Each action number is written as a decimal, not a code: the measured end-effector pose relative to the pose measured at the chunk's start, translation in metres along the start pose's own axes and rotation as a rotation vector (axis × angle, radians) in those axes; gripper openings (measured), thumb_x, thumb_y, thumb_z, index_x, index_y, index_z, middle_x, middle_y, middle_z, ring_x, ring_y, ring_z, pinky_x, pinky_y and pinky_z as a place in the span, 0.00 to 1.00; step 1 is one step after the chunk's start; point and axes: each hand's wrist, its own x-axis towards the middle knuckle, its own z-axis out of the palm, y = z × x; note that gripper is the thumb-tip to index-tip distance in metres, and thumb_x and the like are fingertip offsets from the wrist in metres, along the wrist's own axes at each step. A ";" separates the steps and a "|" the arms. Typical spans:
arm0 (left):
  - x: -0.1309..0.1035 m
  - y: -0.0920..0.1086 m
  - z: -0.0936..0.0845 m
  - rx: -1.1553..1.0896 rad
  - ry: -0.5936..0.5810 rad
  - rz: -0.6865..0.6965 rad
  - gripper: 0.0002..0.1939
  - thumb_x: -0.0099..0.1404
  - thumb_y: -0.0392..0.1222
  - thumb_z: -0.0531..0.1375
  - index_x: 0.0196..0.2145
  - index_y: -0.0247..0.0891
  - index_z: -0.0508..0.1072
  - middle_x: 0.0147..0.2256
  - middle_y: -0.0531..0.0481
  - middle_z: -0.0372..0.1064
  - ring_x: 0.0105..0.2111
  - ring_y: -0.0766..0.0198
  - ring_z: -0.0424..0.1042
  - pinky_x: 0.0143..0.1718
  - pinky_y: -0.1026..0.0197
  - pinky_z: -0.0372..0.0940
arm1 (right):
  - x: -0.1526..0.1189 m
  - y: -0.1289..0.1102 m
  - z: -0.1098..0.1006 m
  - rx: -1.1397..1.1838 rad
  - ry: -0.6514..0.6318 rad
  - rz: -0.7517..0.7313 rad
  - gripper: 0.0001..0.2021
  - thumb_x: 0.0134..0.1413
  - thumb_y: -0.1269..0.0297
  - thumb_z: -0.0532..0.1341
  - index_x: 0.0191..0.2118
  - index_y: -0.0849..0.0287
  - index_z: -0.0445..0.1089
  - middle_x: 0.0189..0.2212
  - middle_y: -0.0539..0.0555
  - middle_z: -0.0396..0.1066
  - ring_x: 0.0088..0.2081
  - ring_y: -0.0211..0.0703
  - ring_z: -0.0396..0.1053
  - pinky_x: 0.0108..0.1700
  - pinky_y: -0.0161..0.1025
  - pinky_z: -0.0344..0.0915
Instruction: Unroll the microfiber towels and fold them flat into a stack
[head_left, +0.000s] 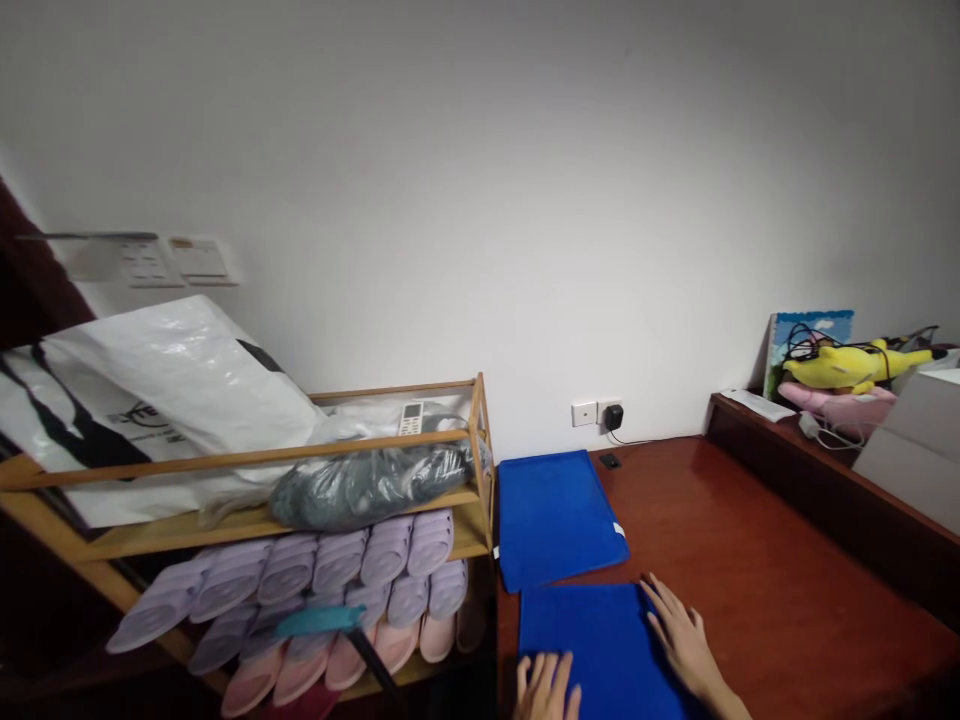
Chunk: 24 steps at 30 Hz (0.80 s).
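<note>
A blue flat piece that looks like folded cloth (pixel 592 630) lies on the reddish-brown wooden table top (pixel 720 540). Its near part runs out of the picture at the bottom. My left hand (pixel 546 688) rests on its lower left area, fingers spread and pointing away from me. Along its right edge lies my right hand (pixel 681 632), fingers stretched out, partly on the blue piece and partly over the wood. Just beyond is a second blue piece (pixel 555 510) of the same colour, lying flat, with small white tags at its sides.
Left of the table stands a wooden rack (pixel 442 550) with several purple slippers (pixel 337 560), pink ones below, and a white bag (pixel 157 390) on top. A plug (pixel 613 417) sits in the wall socket. A yellow plush toy (pixel 840 368) lies on the raised ledge at right.
</note>
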 end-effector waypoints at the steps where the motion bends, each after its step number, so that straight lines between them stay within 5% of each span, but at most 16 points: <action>1: 0.016 -0.006 -0.013 -0.001 -0.010 0.041 0.19 0.68 0.45 0.47 0.55 0.49 0.64 0.49 0.50 0.70 0.49 0.55 0.68 0.52 0.49 0.61 | 0.004 0.002 0.000 -0.010 -0.038 -0.004 0.25 0.61 0.49 0.38 0.62 0.42 0.48 0.64 0.48 0.49 0.64 0.45 0.46 0.61 0.58 0.44; 4: 0.065 -0.025 -0.039 0.014 -0.037 -0.019 0.20 0.68 0.37 0.44 0.55 0.45 0.63 0.53 0.48 0.66 0.54 0.58 0.63 0.55 0.47 0.57 | 0.015 0.006 0.000 -0.058 -0.059 0.019 0.24 0.61 0.55 0.38 0.61 0.46 0.51 0.61 0.52 0.55 0.62 0.45 0.49 0.60 0.55 0.44; 7: 0.091 -0.043 -0.043 0.006 -0.072 0.025 0.20 0.67 0.37 0.47 0.55 0.45 0.63 0.52 0.48 0.67 0.55 0.57 0.62 0.55 0.47 0.57 | 0.026 0.006 -0.002 -0.092 -0.042 0.074 0.23 0.56 0.62 0.46 0.57 0.50 0.59 0.55 0.57 0.62 0.56 0.52 0.56 0.56 0.57 0.49; 12: 0.083 -0.058 -0.039 -0.005 -0.129 0.097 0.23 0.65 0.37 0.49 0.58 0.45 0.59 0.54 0.48 0.65 0.56 0.56 0.60 0.56 0.47 0.55 | 0.035 0.000 -0.005 -0.087 -0.027 0.163 0.24 0.37 0.71 0.54 0.46 0.55 0.66 0.50 0.61 0.64 0.53 0.59 0.58 0.51 0.60 0.52; 15: 0.073 -0.060 -0.042 -0.028 -0.161 0.123 0.27 0.65 0.35 0.48 0.61 0.46 0.53 0.56 0.48 0.62 0.58 0.57 0.57 0.57 0.48 0.53 | 0.028 -0.004 -0.010 0.004 -0.032 0.130 0.18 0.33 0.73 0.54 0.36 0.55 0.66 0.45 0.58 0.66 0.49 0.55 0.61 0.51 0.57 0.54; 20: 0.068 -0.058 -0.047 -0.084 -0.199 0.124 0.32 0.64 0.31 0.45 0.63 0.51 0.43 0.58 0.51 0.59 0.59 0.60 0.55 0.58 0.50 0.51 | 0.007 -0.014 -0.030 0.269 -0.047 -0.028 0.06 0.37 0.71 0.52 0.28 0.55 0.58 0.28 0.49 0.67 0.33 0.40 0.65 0.39 0.37 0.61; 24: 0.065 -0.054 -0.048 -0.124 -0.191 0.070 0.31 0.65 0.33 0.45 0.63 0.50 0.43 0.55 0.49 0.62 0.55 0.59 0.58 0.57 0.51 0.51 | -0.008 -0.023 -0.046 0.440 -0.003 -0.089 0.04 0.48 0.63 0.52 0.32 0.56 0.59 0.30 0.50 0.67 0.34 0.40 0.66 0.39 0.36 0.63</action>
